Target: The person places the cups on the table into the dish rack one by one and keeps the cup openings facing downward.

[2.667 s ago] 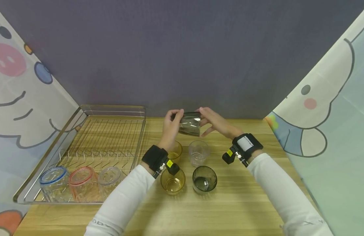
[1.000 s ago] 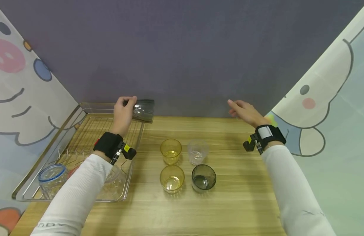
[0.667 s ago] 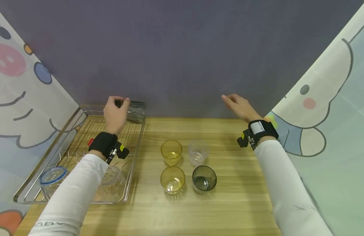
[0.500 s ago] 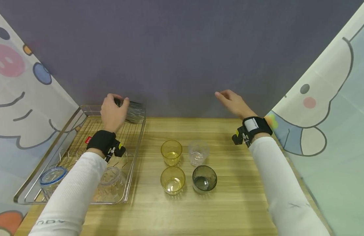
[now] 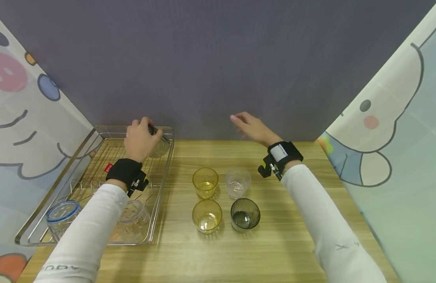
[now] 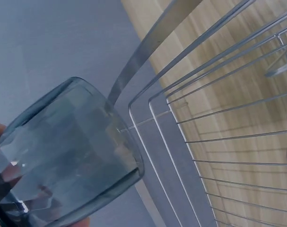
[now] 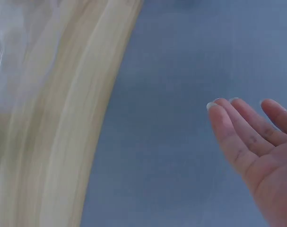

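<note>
My left hand [image 5: 138, 139] grips a dark grey glass [image 5: 162, 147] near its base, over the back right corner of the wire dish rack [image 5: 56, 184]. The glass tilts, mouth slanting down to the right. In the left wrist view the grey glass [image 6: 72, 151] hangs beside the rack's wires, fingers partly showing through it. My right hand [image 5: 253, 127] is in the air behind the standing glasses, holding nothing. Its fingers [image 7: 238, 142] are nearly straight in the right wrist view.
On the wooden table stand two amber glasses [image 5: 205, 182], a clear glass [image 5: 238, 182] and a dark grey glass [image 5: 245, 214]. Upside down at the rack's front are a blue-rimmed glass [image 5: 62, 218] and a clear one [image 5: 133, 220]; my left sleeve hides the pink-rimmed one. A grey wall [image 5: 218, 70] rises behind.
My left hand has carried the grey glass from the middle left to the rack, and its mouth now tips lower. My right hand let go, swung right, and has since come back toward the middle.
</note>
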`<state>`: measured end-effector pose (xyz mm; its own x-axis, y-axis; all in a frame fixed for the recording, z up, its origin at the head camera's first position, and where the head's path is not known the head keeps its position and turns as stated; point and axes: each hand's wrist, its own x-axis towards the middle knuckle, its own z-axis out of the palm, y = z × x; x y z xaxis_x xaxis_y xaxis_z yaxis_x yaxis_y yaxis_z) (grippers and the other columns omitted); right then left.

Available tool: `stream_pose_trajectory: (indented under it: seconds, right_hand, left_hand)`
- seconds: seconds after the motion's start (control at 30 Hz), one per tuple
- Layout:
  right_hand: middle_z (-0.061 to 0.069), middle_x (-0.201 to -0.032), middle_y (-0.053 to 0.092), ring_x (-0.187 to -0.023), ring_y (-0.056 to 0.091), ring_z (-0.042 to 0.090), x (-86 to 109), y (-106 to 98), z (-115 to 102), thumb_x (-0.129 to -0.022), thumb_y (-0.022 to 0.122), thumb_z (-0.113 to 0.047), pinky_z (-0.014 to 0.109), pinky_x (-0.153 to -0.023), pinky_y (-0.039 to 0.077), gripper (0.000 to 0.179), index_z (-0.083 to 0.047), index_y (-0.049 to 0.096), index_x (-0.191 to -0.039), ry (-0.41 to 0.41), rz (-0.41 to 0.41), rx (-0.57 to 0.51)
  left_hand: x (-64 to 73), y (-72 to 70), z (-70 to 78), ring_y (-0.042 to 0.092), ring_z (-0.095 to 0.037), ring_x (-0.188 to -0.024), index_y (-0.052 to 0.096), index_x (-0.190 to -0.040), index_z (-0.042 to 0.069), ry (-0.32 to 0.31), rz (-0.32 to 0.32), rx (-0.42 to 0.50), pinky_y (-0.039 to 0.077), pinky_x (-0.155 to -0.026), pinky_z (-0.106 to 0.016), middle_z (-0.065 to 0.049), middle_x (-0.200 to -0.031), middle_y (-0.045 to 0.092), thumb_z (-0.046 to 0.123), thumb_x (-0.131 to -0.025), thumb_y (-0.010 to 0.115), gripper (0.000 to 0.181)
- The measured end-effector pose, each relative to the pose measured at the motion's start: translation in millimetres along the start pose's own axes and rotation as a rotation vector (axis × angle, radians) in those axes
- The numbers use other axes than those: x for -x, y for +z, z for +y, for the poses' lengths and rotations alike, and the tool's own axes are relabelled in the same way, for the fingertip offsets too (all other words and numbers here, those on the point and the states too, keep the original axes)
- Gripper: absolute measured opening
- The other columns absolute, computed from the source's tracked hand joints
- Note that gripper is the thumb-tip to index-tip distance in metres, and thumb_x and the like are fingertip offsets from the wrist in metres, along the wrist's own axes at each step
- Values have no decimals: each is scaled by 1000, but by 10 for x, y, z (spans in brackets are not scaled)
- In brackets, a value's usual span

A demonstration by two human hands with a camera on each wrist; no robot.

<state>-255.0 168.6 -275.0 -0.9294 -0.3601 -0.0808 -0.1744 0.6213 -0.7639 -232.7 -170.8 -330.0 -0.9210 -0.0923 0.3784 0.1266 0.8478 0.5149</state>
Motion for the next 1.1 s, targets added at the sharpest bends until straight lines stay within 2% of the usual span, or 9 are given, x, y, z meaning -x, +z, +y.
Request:
stream_pose_trajectory:
  seconds: [0.13, 0.3, 0.47, 0.6, 0.73, 0.83, 0.97, 1.03, 1.1]
  right_hand:
    - [17, -139, 51, -120, 53, 31, -13, 138, -117, -100, 36, -52, 51, -97, 50, 63, -9, 36, -145, -21, -26, -104]
    - [12, -137, 53, -119, 53, 26, -32, 238, -277, -99, 35, -55, 49, -99, 50, 63, -12, 36, -146, -18, -66, -101]
    - [11, -136, 54, -118, 53, 24, -54, 359, -341, -101, 34, -53, 48, -101, 48, 60, -13, 37, -145, -34, -96, -82]
    - [14, -136, 54, -121, 53, 30, -64, 460, -356, -102, 32, -52, 49, -100, 49, 60, -9, 39, -143, -8, -96, -136]
    - [18, -136, 56, -120, 55, 31, -72, 565, -354, -101, 32, -53, 48, -95, 53, 62, -6, 42, -141, 26, -99, -185]
    - [17, -135, 57, -116, 57, 28, -65, 655, -341, -102, 32, -52, 46, -93, 54, 60, -7, 43, -141, 3, -112, -119]
    - [14, -131, 59, -112, 59, 25, -44, 795, -316, -103, 34, -47, 43, -92, 54, 54, -9, 46, -139, -78, -107, 33]
    - [13, -130, 60, -111, 60, 24, -36, 866, -314, -103, 34, -45, 41, -91, 55, 52, -10, 46, -139, -99, -108, 56]
    - [15, -132, 59, -111, 60, 25, -32, 927, -328, -104, 34, -44, 42, -90, 56, 52, -9, 46, -140, -98, -117, 25]
  left_hand:
    - [14, 11, 9, 48, -54, -98, 56, -112, -2, -12, -64, -18, 46, -72, -68, -36, -114, 52, 29, -93, 58, 37]
    - [31, 37, 14, 47, -55, -103, 55, -117, -4, -18, -132, -36, 47, -75, -70, -38, -120, 50, 29, -93, 58, 41]
    - [58, 72, 2, 45, -57, -105, 54, -116, -6, -6, -162, -45, 47, -78, -71, -41, -123, 49, 27, -92, 59, 41]
    - [65, 99, -23, 45, -58, -106, 55, -115, -6, -11, -174, -47, 46, -80, -70, -41, -125, 48, 26, -92, 59, 39]
    - [66, 135, -44, 47, -57, -103, 55, -113, -5, -21, -181, -64, 46, -80, -69, -40, -120, 51, 25, -91, 60, 38]
    - [73, 168, -67, 49, -57, -102, 56, -110, -6, -41, -192, -66, 46, -80, -70, -38, -113, 54, 25, -90, 62, 37]
    - [79, 214, -115, 49, -58, -102, 57, -108, -8, -66, -214, -54, 45, -83, -70, -37, -109, 56, 26, -90, 61, 38]
    - [83, 224, -140, 49, -57, -102, 57, -110, -8, -79, -227, -53, 45, -84, -69, -37, -109, 56, 26, -90, 60, 40]
    - [87, 226, -156, 50, -57, -102, 56, -112, -9, -93, -242, -53, 46, -83, -67, -37, -109, 56, 27, -91, 59, 42]
